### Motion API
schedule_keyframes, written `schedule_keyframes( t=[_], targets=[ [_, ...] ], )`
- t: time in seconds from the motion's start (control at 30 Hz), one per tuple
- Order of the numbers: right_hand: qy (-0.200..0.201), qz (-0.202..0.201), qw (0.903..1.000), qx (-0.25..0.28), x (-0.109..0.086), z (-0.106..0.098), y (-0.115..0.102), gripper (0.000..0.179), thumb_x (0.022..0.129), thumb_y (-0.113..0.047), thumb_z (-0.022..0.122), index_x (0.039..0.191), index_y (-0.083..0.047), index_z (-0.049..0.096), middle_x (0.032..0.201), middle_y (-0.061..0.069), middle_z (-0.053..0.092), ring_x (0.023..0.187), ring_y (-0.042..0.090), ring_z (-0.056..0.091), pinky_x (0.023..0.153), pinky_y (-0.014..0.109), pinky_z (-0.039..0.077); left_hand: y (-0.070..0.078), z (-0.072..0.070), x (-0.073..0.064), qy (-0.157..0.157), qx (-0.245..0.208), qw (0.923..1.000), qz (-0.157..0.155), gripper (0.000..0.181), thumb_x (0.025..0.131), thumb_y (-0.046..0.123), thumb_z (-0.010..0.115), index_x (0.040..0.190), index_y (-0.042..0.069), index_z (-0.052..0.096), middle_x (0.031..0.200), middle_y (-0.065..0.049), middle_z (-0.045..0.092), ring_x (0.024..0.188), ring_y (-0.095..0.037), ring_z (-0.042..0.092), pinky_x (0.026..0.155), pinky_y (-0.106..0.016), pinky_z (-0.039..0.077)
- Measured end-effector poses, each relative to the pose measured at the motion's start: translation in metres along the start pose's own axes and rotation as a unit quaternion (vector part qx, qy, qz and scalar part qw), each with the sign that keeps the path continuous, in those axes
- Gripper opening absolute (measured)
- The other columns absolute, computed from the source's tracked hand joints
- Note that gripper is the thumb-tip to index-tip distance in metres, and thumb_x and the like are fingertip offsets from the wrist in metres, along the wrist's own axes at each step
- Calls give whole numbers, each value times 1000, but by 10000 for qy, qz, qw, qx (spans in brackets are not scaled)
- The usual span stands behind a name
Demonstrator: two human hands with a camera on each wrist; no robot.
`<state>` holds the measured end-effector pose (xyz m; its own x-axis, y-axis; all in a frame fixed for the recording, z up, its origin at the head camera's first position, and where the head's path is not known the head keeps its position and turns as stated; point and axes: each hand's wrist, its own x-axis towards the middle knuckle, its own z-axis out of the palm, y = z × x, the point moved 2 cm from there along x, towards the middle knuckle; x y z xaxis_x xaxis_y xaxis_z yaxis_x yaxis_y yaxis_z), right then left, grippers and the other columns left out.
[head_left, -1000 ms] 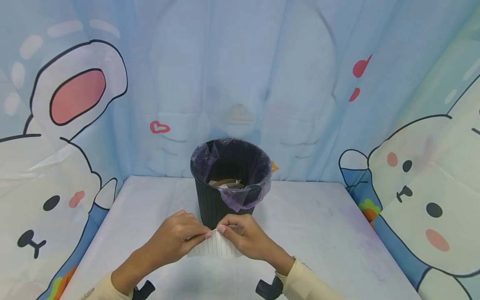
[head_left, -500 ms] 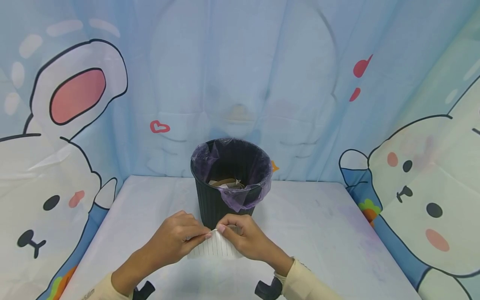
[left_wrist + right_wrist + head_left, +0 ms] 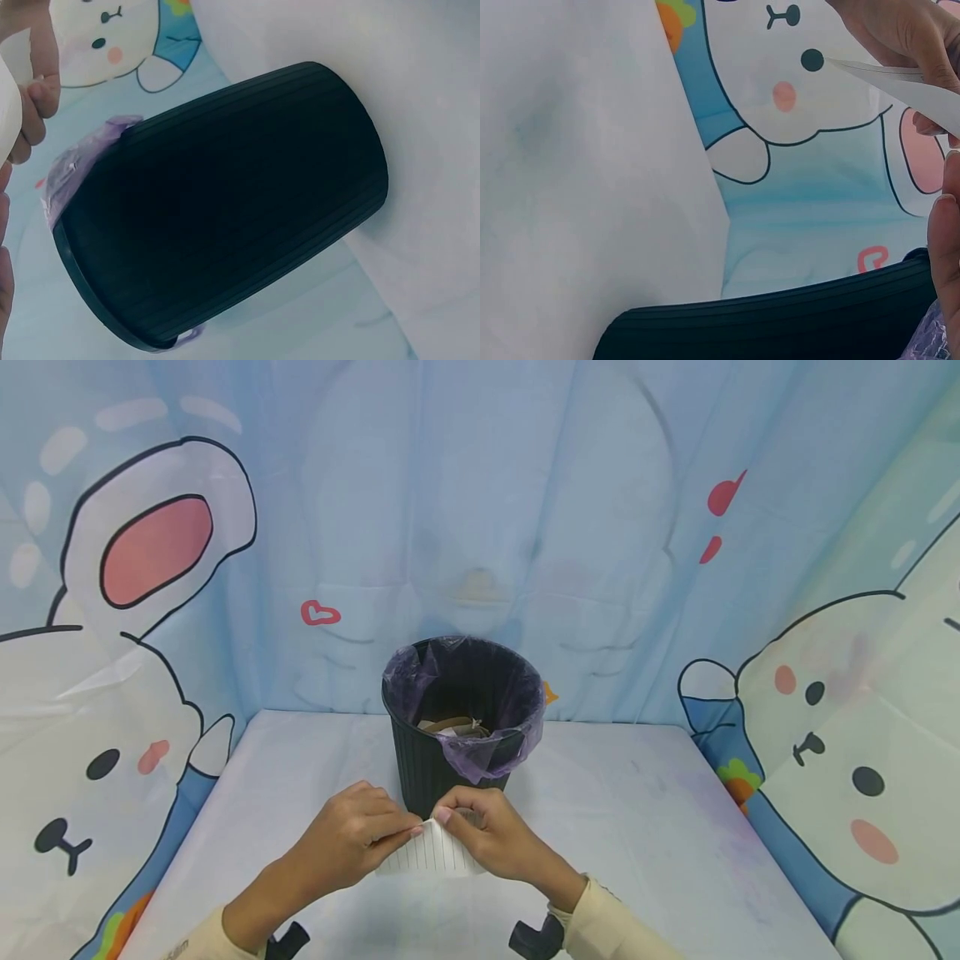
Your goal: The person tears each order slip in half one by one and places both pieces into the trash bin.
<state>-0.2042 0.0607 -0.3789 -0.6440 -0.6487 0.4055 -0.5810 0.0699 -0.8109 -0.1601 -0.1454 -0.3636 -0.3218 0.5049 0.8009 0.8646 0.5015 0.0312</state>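
A small sheet of lined white paper [image 3: 429, 853] is held up between both hands, in front of the bin in the head view. My left hand [image 3: 356, 831] pinches its top edge between thumb and fingers. Close beside it, my right hand [image 3: 498, 835] pinches the same edge, the fingertips of the two hands almost meeting. In the right wrist view the paper [image 3: 911, 88] looks folded or bent, with the left hand [image 3: 911, 37] on it. At the left margin of the left wrist view, a white part of the paper [image 3: 7, 112] shows beside the fingers.
A black ribbed bin [image 3: 423, 768] with a purple plastic liner [image 3: 487, 756] stands behind the hands on the white-covered table [image 3: 637, 827]. Scraps of paper and cardboard [image 3: 453, 727] lie inside it. A blue curtain with cartoon rabbits [image 3: 480, 510] surrounds the table.
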Motion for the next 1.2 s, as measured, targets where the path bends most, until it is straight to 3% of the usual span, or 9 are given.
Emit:
schedule_keyframes(
  t=[0.87, 1.2],
  targets=[
    [2, 251, 9996, -104, -2, -2, 1, 15, 101, -7, 58, 93, 1, 68, 91, 18, 72, 74, 6, 66, 65, 26, 60, 1, -1, 1, 4, -65, 10000, -16, 8, 83, 15, 80, 91, 14, 80, 79, 7, 74, 70, -4, 64, 69, -20, 49],
    [58, 243, 9995, -186, -1, -1, 2, 15, 100, -7, 60, 91, 0, 69, 87, 16, 72, 68, 4, 64, 59, 27, 59, 2, -2, 2, -44, -32, 10000, 72, 7, 85, 15, 79, 92, 14, 80, 80, 7, 74, 72, -5, 64, 70, -20, 49]
  ],
)
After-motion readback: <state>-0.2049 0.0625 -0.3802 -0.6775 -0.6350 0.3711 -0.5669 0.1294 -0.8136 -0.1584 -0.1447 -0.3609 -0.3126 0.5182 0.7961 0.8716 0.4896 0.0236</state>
